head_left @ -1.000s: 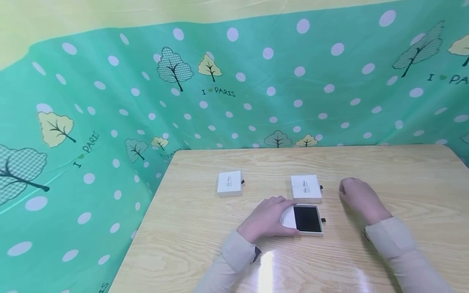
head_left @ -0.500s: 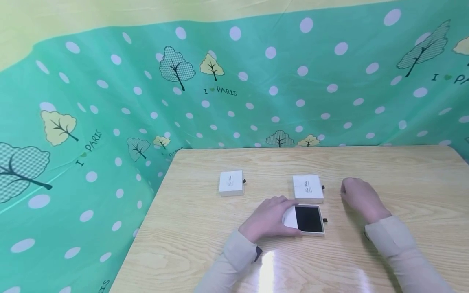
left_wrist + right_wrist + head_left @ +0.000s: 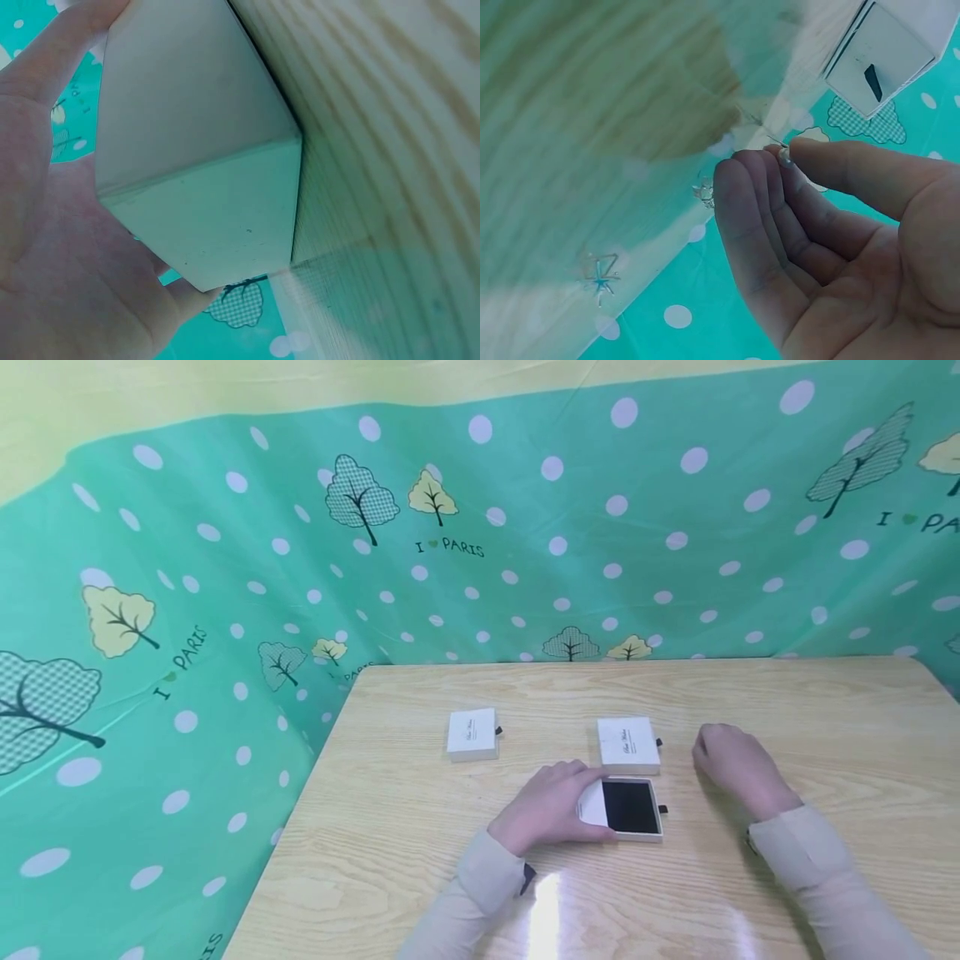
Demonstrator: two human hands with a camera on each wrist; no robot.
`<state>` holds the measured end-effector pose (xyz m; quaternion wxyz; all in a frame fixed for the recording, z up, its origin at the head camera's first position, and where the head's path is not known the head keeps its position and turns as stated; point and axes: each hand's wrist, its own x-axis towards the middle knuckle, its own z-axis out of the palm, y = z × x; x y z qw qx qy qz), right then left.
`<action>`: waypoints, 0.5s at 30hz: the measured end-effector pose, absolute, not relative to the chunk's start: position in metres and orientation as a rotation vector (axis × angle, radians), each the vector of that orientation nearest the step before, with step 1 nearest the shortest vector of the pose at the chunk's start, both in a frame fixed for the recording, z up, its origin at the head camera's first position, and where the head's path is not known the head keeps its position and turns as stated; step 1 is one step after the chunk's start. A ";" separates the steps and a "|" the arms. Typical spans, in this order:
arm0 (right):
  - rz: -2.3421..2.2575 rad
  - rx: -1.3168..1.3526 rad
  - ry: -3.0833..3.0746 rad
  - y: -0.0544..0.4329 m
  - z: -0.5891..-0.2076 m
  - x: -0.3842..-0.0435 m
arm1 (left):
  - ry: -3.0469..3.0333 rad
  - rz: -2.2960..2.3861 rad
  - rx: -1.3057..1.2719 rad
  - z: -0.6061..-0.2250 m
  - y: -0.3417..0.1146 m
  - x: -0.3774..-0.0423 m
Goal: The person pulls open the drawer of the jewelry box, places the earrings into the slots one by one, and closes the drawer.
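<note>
My left hand (image 3: 551,806) grips a white drawer box (image 3: 594,806) between thumb and fingers. Its tray (image 3: 632,808), lined in black, is slid out to the right, with a black pull tab at the end. In the left wrist view the box's plain end (image 3: 217,217) faces the palm. My right hand (image 3: 738,768) is held low over the table, right of the boxes. In the right wrist view its thumb and fingertips pinch a small earring (image 3: 784,156) with a pearl-like bead and a thin pin; the rest of it is hidden.
Behind the opened box, almost touching it, lies a closed white box (image 3: 628,746). Another closed white box (image 3: 472,734) lies farther left. Small shiny jewellery pieces, one star-shaped piece (image 3: 600,279) and one sparkling piece (image 3: 704,193), lie on the wooden table (image 3: 390,827). Green curtains hang behind.
</note>
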<state>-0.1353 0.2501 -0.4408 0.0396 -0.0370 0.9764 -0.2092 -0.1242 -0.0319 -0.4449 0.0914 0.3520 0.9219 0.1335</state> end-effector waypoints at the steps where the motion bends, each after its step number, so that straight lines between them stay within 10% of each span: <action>1: -0.642 -0.114 2.997 0.250 -0.441 -0.135 | 2.737 0.399 1.045 -0.445 -0.032 -0.124; 15: -0.705 -0.193 3.034 0.247 -0.433 -0.127 | 2.737 0.396 1.042 -0.447 -0.032 -0.124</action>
